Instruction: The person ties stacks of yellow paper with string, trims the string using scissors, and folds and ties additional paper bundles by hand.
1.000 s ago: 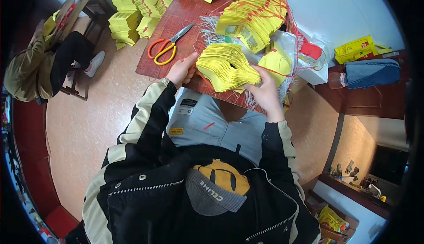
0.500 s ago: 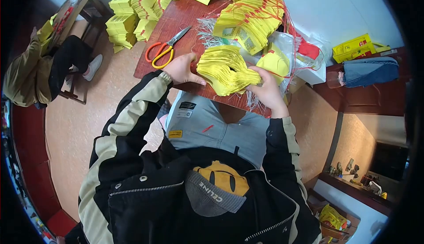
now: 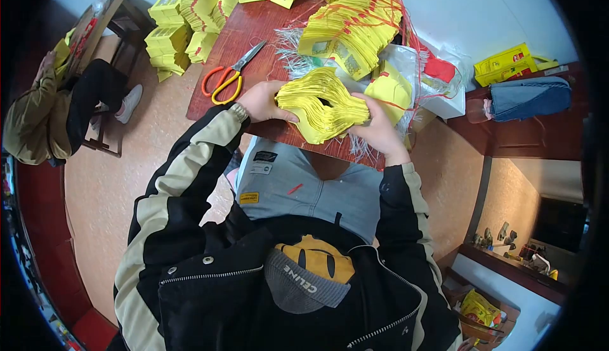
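Observation:
A thick bundle of folded yellow paper pieces [image 3: 315, 113] is held between my two hands above the front of the red table, its layers fanned with a gap in the middle. My left hand [image 3: 265, 101] grips the left side of the bundle, thumb along the near edge. Closed on the right end is my right hand [image 3: 382, 132]. Scissors [image 3: 229, 75] with red and yellow handles lie left of my left hand, blades apart. Behind the bundle stands a long row of printed yellow cards [image 3: 355, 30] with red strings across it. A loose yellow piece [image 3: 388, 94] sits beside my right hand.
White-silver strings [image 3: 292, 49] lie on the red wooden table [image 3: 212, 94]. More yellow stacks [image 3: 170, 43] stand on the floor at left. A seated person [image 3: 47, 113] is at far left, near a wooden bench [image 3: 101, 40]. Folded jeans [image 3: 530, 100] rest on a cabinet at right.
My left hand has closed in on the bundle's left side, and the bundle has tilted up and shifted slightly left. My right hand keeps its hold. The whole view has shifted a little.

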{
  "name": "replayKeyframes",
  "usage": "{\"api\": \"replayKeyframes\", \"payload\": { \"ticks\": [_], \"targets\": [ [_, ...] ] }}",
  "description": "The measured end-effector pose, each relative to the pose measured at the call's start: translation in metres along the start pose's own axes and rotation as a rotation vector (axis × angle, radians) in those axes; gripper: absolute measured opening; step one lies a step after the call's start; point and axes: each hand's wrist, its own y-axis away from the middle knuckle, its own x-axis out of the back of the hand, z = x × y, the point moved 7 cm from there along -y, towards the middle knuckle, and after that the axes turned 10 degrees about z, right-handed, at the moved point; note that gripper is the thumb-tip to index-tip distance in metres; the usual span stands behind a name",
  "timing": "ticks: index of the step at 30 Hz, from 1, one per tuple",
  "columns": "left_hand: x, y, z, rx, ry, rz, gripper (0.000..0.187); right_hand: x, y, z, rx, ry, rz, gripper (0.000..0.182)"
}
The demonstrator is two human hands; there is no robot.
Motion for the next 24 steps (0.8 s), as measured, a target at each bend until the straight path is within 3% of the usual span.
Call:
{"api": "replayKeyframes", "payload": {
  "ticks": [4, 7, 11, 14, 16, 17, 19, 24],
  "targets": [
    [-0.001, 0.008, -0.002, -0.055, -0.002, 0.085, 0.066, 0.000, -0.003, 0.047, -0.061, -0.045, 0.074, 0.064],
    [-0.006, 0.015, -0.004, -0.106, -0.029, 0.139, 0.060, 0.001, -0.004, 0.052, -0.054, 0.097, 0.076, 0.069],
    [-0.005, 0.023, 0.003, -0.045, 0.036, 0.201, 0.056, 0.004, -0.001, 0.030, -0.034, 0.032, 0.105, 0.070],
    [-0.003, 0.027, 0.015, -0.049, 0.009, 0.232, 0.072, 0.003, 0.002, 0.034, -0.049, -0.139, 0.083, 0.071],
    [-0.009, 0.024, -0.001, 0.060, -0.257, 0.117, 0.097, 0.002, -0.003, 0.051, -0.062, 0.182, 0.077, 0.075],
    [-0.005, 0.021, 0.000, 0.057, -0.260, 0.123, 0.097, 0.001, -0.005, 0.038, -0.055, 0.183, 0.076, 0.075],
    [-0.002, 0.021, 0.009, 0.022, -0.251, 0.118, 0.110, -0.006, 0.003, -0.003, 0.018, -0.061, 0.080, 0.076],
    [-0.003, 0.019, 0.019, -0.098, -0.184, 0.120, 0.083, -0.003, -0.006, -0.004, 0.053, 0.153, -0.014, 0.067]
  ]
}}
